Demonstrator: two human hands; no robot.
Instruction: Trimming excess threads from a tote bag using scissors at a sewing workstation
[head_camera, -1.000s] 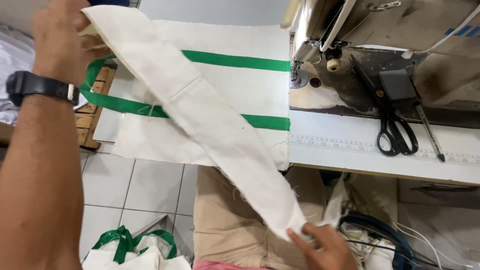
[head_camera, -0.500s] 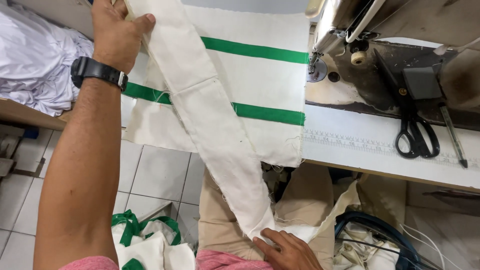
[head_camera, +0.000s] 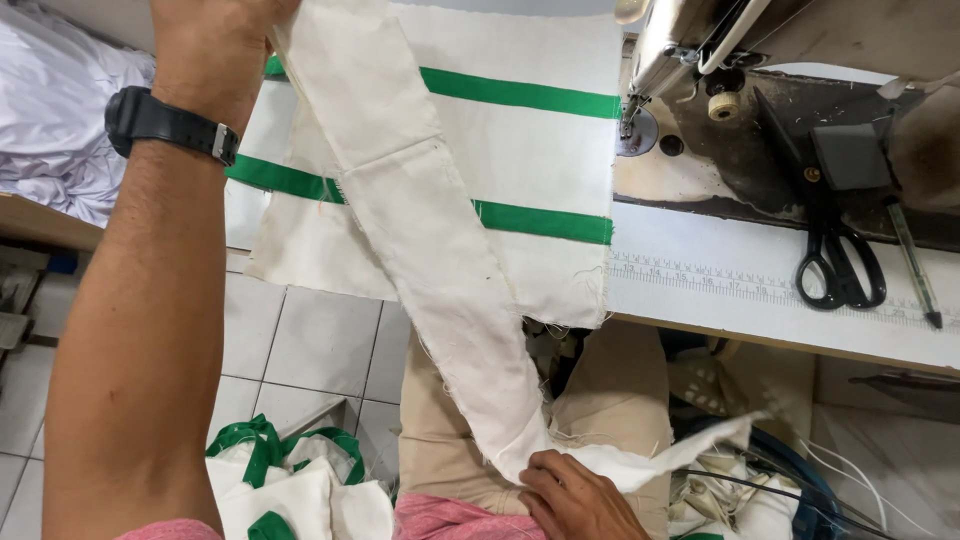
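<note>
— Where's the long cream cotton strip (head_camera: 430, 250) hanging?
— Left of the grey sewing machine (head_camera: 720, 60); your left hand (head_camera: 215, 45) is gripping its top, right hand (head_camera: 575, 500) pinching its bottom. It's looking limp, light, fraying, so hold the ends

Fabric strip (head_camera: 430, 260): plain off-white, unpatterned, with frayed pale edges. Cloth panel (head_camera: 530, 150): cream ground crossed by two solid green bands. Wristwatch (head_camera: 165, 125): black case and strap, silver buckle. Scissors (head_camera: 835, 250): black handles, dark blades. Counter (head_camera: 720, 300): white, with a printed ruler scale in dark marks. Floor (head_camera: 310, 340): white tiles, grey grout lines. Bundle of bags (head_camera: 290, 480): white with green straps. Trousers (head_camera: 610, 400): tan. Shirt hem (head_camera: 450, 520): pink.
</note>
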